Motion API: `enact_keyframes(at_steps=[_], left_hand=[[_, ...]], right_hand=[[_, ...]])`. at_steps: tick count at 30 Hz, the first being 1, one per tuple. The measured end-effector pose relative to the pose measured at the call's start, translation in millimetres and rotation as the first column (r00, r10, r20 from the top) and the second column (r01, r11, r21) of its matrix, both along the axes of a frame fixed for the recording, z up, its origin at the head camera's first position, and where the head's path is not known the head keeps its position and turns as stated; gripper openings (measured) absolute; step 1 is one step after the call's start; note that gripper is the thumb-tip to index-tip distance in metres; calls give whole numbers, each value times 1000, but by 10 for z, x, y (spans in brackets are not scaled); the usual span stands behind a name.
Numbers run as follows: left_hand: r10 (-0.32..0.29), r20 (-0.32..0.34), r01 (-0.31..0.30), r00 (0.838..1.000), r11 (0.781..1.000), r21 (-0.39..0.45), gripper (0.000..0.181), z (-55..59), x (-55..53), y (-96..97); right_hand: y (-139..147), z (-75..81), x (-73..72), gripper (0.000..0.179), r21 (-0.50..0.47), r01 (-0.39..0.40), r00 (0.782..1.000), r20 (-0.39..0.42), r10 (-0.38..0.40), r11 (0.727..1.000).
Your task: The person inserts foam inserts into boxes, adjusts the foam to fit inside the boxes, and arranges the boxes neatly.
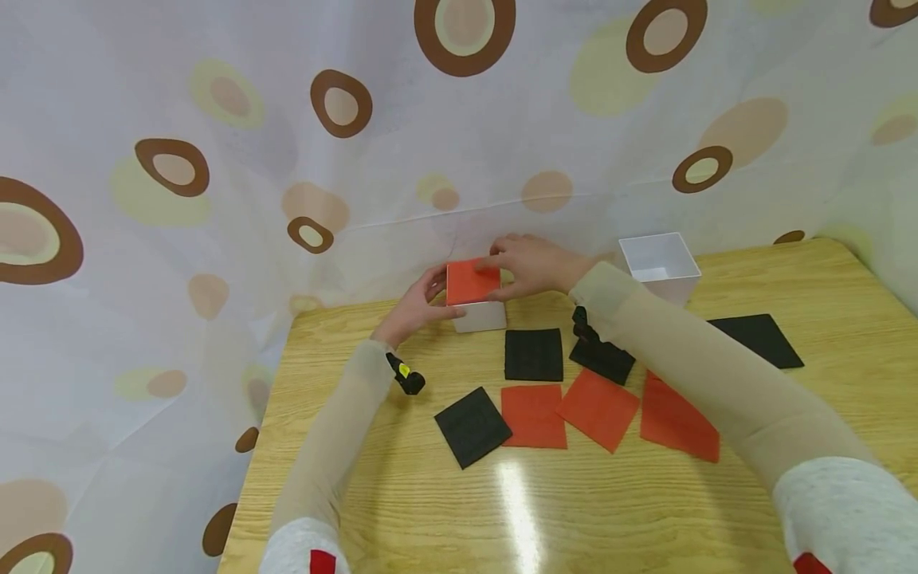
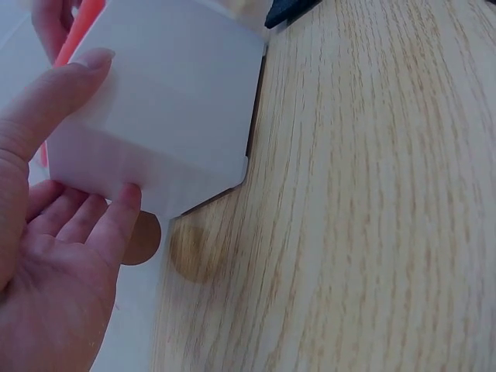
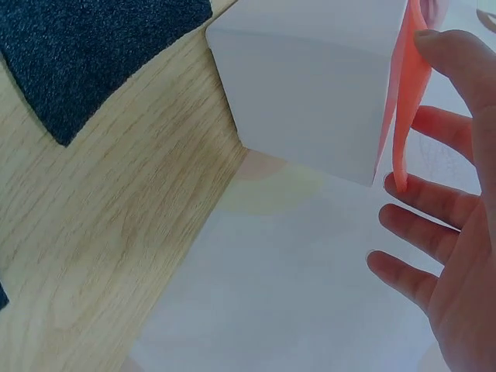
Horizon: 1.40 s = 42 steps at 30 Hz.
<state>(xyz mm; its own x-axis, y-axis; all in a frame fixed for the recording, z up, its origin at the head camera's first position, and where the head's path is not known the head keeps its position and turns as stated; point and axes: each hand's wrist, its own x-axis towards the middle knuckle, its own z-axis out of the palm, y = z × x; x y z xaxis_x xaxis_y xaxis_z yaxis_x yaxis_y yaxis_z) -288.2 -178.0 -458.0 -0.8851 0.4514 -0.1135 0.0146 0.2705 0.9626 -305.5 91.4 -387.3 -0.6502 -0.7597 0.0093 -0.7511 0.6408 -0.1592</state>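
Note:
My left hand (image 1: 416,309) grips a white box (image 1: 480,319) near the wall, thumb on its front face and fingers along its side in the left wrist view. A red cloth square (image 1: 469,281) lies over the top of this box. At the box's right, my right hand (image 1: 534,265) pinches the red cloth's edge between thumb and fingers. The right wrist view shows the cloth (image 3: 411,93) standing slightly away from the box's rim, with the other fingers spread beside it. What the box holds is hidden under the cloth.
A second white box (image 1: 663,275), open at the top, stands at the back right behind my right forearm. Black squares (image 1: 534,355) and red squares (image 1: 534,416) lie spread over the wooden table (image 1: 402,510). A patterned curtain (image 1: 402,175) hangs along the back edge.

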Motion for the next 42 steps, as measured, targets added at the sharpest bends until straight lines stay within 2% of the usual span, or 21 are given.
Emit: enact_keyframes(at_steps=[4, 22, 25, 30, 34, 42], left_hand=[[9, 4, -9, 1000, 1000, -4, 94, 1, -2, 0], [12, 10, -12, 1000, 1000, 16, 95, -14, -9, 13], [12, 12, -12, 1000, 1000, 19, 96, -23, -9, 10], [15, 6, -15, 1000, 1000, 12, 93, -13, 12, 4], [15, 8, -15, 1000, 1000, 7, 92, -9, 26, 0], [15, 13, -15, 1000, 1000, 2, 93, -14, 15, 3]], right_hand=[[1, -22, -6, 56, 19, -21, 999, -27, 21, 1000], [38, -153, -25, 58, 14, -18, 1000, 11, 18, 1000], [37, -161, -2, 59, -22, -34, 999, -9, 33, 999], [-14, -215, 44, 49, -75, -127, 989, -91, 120, 989], [-65, -257, 100, 46, -33, -182, 976, -128, 176, 983], [-81, -337, 115, 49, 15, -194, 969, -154, 194, 981]])
